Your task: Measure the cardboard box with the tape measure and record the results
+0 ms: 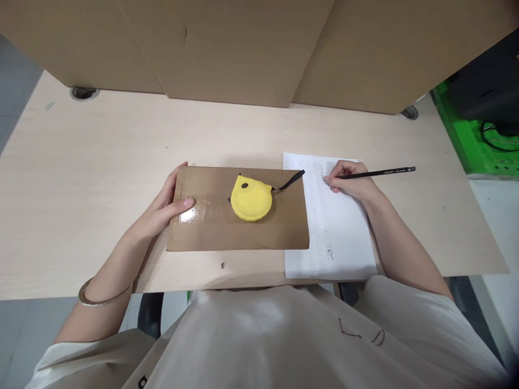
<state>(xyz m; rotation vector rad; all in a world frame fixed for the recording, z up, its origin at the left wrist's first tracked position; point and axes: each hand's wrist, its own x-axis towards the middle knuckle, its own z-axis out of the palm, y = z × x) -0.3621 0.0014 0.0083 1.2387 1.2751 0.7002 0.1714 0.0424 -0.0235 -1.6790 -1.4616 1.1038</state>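
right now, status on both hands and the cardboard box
Left hand gripping left end of cardboard box. Right hand holding black pencil over paper. Yellow bird-shaped item lying on box. Box hides part of paper.

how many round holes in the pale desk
2: one round grey-rimmed hole at the far left of the pale desk, another hole at its far right; brown cardboard panels may hide more.
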